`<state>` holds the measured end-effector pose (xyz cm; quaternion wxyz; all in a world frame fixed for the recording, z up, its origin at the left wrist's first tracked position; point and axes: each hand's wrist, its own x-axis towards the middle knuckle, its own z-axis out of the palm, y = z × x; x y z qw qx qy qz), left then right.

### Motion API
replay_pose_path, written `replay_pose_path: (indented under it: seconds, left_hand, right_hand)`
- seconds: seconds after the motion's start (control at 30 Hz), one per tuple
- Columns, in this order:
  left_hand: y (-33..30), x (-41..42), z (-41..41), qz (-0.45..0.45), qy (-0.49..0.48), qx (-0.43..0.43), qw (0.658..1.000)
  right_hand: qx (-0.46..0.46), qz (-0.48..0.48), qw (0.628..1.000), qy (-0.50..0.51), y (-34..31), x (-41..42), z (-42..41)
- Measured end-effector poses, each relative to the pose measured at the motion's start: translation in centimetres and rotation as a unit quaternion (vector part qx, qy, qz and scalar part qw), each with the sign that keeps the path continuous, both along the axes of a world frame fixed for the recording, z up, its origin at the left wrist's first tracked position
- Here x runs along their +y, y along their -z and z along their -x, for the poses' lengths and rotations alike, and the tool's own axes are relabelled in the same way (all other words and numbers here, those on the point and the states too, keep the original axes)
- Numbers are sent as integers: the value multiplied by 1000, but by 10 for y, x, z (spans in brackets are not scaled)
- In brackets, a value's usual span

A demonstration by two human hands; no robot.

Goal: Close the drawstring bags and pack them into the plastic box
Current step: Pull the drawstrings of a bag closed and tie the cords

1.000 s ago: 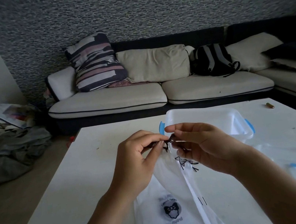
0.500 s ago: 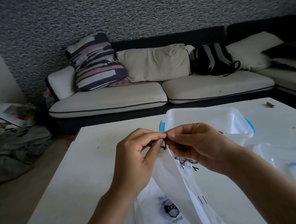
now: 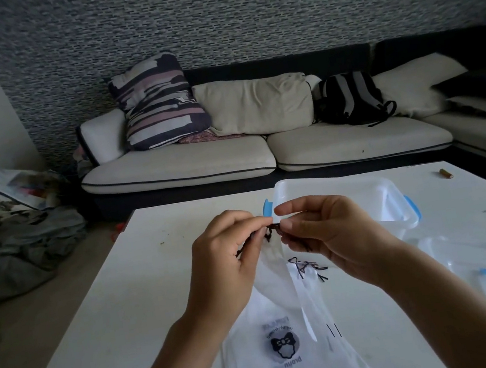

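Below both hands, a flat white drawstring bag [image 3: 293,362] lies on the table [image 3: 122,312], printed with a grey round badge [image 3: 283,346] showing a black bow; the curved line above the bow reads "Especially for you", and the other lettering on it is too blurred to read. Two short black dashes [image 3: 334,330] mark the bag's right part. The left hand [image 3: 227,258] and right hand [image 3: 321,232] meet above it, each grip pinching the dark drawstring [image 3: 270,230] of a sheer white bag [image 3: 273,261] that hangs down from the fingertips. Just behind the right grip stands the open clear plastic box [image 3: 363,197] with blue latches. To the right of the right forearm lies the clear lid [image 3: 467,257] with its blue handle. A loose black cord tangle [image 3: 307,267] lies under the right hand. Far beyond, a backpack [image 3: 348,98] sits on the sofa [image 3: 176,168].
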<state>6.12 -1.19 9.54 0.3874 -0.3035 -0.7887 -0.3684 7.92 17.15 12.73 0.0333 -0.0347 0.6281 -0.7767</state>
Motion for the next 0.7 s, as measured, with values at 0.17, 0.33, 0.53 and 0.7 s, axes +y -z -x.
replay_pose_path:
  seconds: [0.17,0.33,0.53,0.7]
  left_hand:
    - [0,0,0,-2,11,-19,1000]
    - [-1,4,-2,0,30,-30,999]
    - [1,3,-2,9,-15,35,999]
    - [2,3,-2,-2,-14,33,999]
  right_hand:
    - [26,7,1000,0,0,1,1]
    - [-10,98,995,-8,6,-3,2]
    - [-54,127,990,-21,6,-3,5]
    - [-9,42,998,-51,5,2,4]
